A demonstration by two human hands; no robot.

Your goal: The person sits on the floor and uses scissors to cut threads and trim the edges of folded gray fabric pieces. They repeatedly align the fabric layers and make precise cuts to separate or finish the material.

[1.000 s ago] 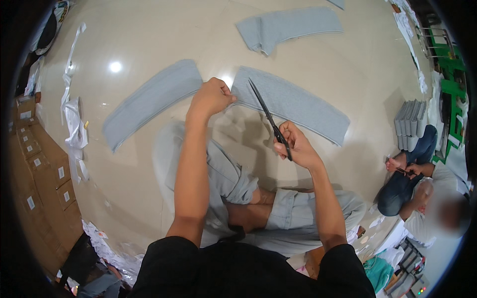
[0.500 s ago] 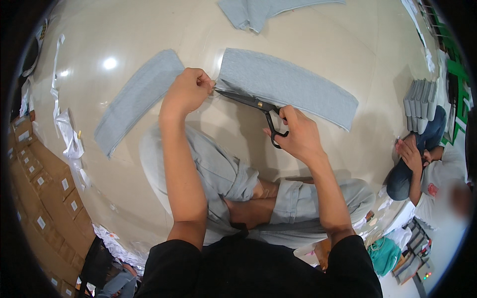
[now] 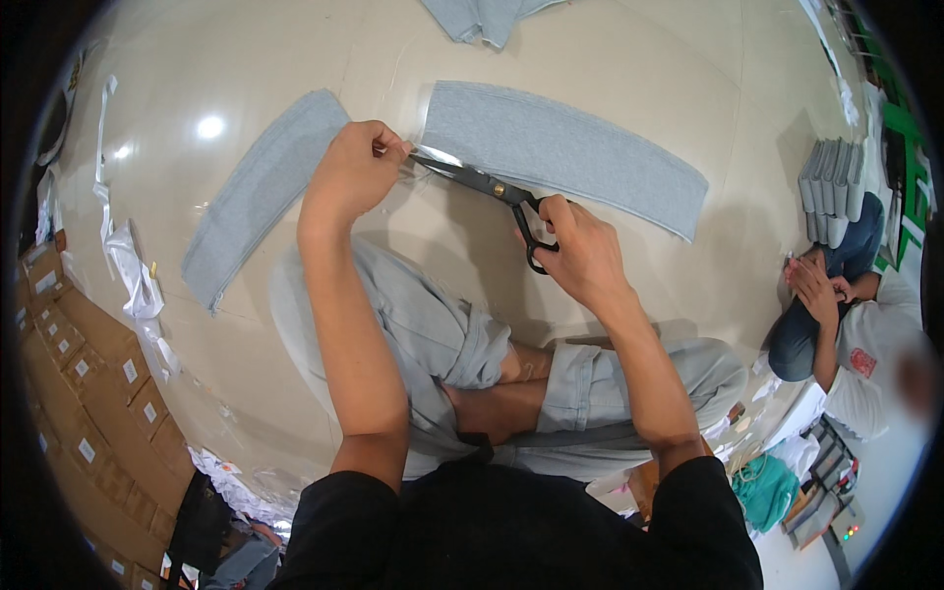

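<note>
My right hand (image 3: 582, 246) grips the black handles of a large pair of scissors (image 3: 500, 189). The blades point left, along the lower edge of a long grey fabric panel (image 3: 570, 133) lying on the floor. Near the blade tips, my left hand (image 3: 356, 172) is pinched closed; what its fingertips hold is too small to make out. Part of that hand covers the end of a second, narrower grey fabric panel (image 3: 258, 197), which lies to the left.
Another grey fabric piece (image 3: 482, 20) lies at the far edge. On the right, a person (image 3: 865, 344) sits beside a stack of folded grey fabric (image 3: 832, 192). Cardboard boxes (image 3: 88, 393) line the left, near white scraps (image 3: 133, 270). My crossed legs (image 3: 413, 305) are close below the scissors.
My hands and the scissors have shifted slightly up and left in the view, and the surroundings have shifted a little too. The left hand stays pinched near the blade tips.
</note>
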